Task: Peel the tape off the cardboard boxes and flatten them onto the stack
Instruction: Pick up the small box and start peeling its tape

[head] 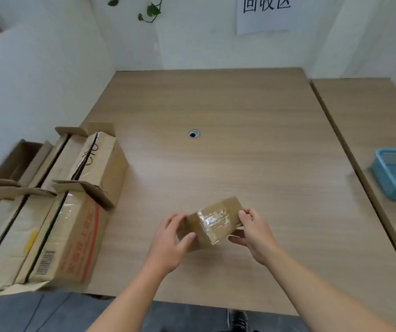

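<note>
One small taped box (216, 222) | left hand (168, 245) grips left end — right hand (255, 236) grips right end

- One view only, from a camera on the person's head, looking forward and steeply down over a wooden table (240, 104).
- Both forearms enter from the bottom edge; the left hand (168, 244) and right hand (255, 232) sit close, low of centre, holding a small taped box (216, 222).
- The wide lens bends the edges: white wall (192, 39) at the top, cardboard boxes (101, 168) far left, blue basket (383, 178) far right.
</note>
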